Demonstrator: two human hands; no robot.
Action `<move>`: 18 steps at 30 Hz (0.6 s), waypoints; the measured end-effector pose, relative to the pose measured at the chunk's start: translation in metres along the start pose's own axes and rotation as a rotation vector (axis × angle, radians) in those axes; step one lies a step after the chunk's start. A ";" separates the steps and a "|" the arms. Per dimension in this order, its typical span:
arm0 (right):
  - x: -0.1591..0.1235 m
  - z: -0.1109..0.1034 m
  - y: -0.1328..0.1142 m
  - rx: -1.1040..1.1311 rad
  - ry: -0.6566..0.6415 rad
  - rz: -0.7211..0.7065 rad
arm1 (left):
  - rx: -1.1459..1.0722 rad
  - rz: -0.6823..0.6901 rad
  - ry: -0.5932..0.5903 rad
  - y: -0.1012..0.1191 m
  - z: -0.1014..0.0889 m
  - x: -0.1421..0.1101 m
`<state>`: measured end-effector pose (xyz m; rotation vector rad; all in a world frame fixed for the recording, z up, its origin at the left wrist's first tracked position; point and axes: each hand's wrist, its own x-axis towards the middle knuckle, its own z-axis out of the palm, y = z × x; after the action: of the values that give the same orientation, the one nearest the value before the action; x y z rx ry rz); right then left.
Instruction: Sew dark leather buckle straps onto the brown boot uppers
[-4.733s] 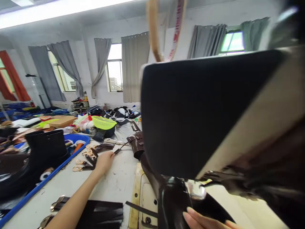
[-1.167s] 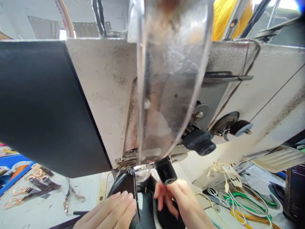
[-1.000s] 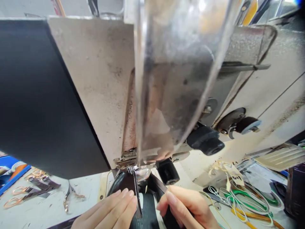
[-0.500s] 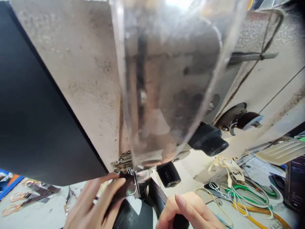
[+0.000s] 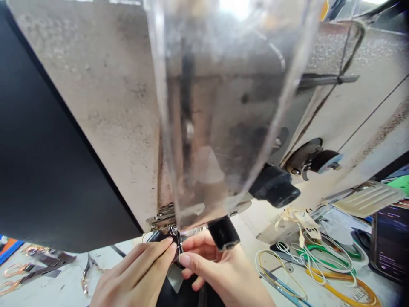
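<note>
My left hand (image 5: 137,270) lies with its fingers stretched and together over a dark, smooth piece (image 5: 169,294), fingertips beside the metal presser foot (image 5: 179,244) of a sewing machine (image 5: 118,85). From the other side comes my right hand (image 5: 223,266), its thumb and forefinger pinched close to that foot. What sits between those fingertips is too small to make out. A pale pointed patch (image 5: 175,279) shows on the dark material between the hands. The clear plastic guard (image 5: 223,111) hangs in front of the machine head and blurs what is behind it.
Copper-coloured clips on dark straps (image 5: 41,266) lie at the left. To the right are tangled cords (image 5: 338,260), blue tweezers (image 5: 284,288) and a phone (image 5: 391,243). A black knob (image 5: 276,185) juts from the machine, and a dark panel (image 5: 54,157) fills the left side.
My right hand has moved left and up from the lower middle to the presser foot, its fingers now pinched there. My left hand has slid slightly right, its fingers closer together.
</note>
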<state>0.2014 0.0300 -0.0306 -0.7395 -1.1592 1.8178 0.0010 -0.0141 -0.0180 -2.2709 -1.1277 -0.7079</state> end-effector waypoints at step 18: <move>-0.001 0.008 0.010 -0.412 0.236 -0.424 | -0.259 -0.394 0.121 0.009 0.015 0.007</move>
<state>0.1917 0.0238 -0.0360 -0.8368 -1.4215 1.1241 0.0156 -0.0051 -0.0265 -2.1915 -1.5173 -1.1890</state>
